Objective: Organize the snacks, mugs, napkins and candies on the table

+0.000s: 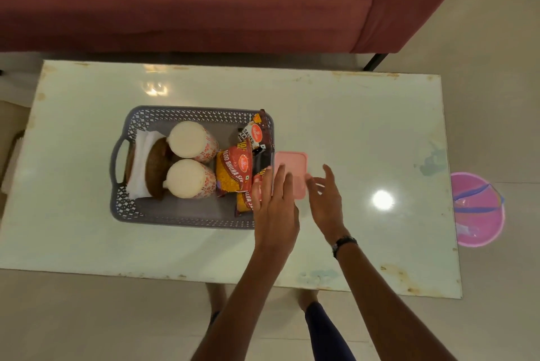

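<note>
A grey perforated basket (pixel 152 214) stands on the white table (pixel 365 132). Inside lie two floral mugs (pixel 193 141) on their sides, white napkins (pixel 140 162) with a brown holder (pixel 155 167), and red snack packets (pixel 235 167). A pink lidded box (pixel 292 166) rests on the table against the basket's right rim. My left hand (pixel 274 202) hovers flat at the box's left edge, over the basket rim, fingers apart. To the right of the box is my right hand (pixel 325 200), fingers spread, its fingertips near the box's lower right corner. Neither hand grips anything.
A dark red sofa (pixel 204 1) runs along the table's far side. A pink bucket (pixel 479 208) sits on the floor off the right end of the table. My feet show under the near edge.
</note>
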A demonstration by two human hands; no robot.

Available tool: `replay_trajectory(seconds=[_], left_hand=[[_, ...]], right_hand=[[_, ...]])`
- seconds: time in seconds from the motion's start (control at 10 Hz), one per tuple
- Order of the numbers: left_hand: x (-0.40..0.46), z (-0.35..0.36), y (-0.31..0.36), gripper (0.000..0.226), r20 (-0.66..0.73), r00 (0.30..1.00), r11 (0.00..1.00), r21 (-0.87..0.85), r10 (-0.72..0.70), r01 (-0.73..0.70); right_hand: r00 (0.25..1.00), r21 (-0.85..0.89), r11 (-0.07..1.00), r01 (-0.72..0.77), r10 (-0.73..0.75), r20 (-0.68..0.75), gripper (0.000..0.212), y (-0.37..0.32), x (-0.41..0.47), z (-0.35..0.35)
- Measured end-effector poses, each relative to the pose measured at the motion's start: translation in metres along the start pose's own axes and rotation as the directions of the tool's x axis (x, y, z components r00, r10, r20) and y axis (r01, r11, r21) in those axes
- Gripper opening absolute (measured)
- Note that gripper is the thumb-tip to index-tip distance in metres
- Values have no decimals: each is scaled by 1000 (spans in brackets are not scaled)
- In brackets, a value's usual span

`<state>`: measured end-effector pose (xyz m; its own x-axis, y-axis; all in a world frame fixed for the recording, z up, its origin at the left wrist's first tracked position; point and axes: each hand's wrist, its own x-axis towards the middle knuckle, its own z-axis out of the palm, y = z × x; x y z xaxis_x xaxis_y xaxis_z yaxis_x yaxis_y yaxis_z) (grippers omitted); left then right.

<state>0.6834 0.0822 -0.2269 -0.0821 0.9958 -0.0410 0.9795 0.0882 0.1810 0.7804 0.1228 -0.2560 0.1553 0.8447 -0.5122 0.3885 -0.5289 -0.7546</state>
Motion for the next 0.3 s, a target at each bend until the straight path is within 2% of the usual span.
replay_trajectory(seconds=[0.1,0.3], left_hand=[[-8,-29,-32,51,-24,999,995,-94,-32,30],[-6,-91,-126,47,-59,995,981,-180,-83,72]], right_hand=[[992,66,998,11,-3,-127,50,-16,-25,-7],[980,121,985,120,-98,-173,40,-71,-70,11]])
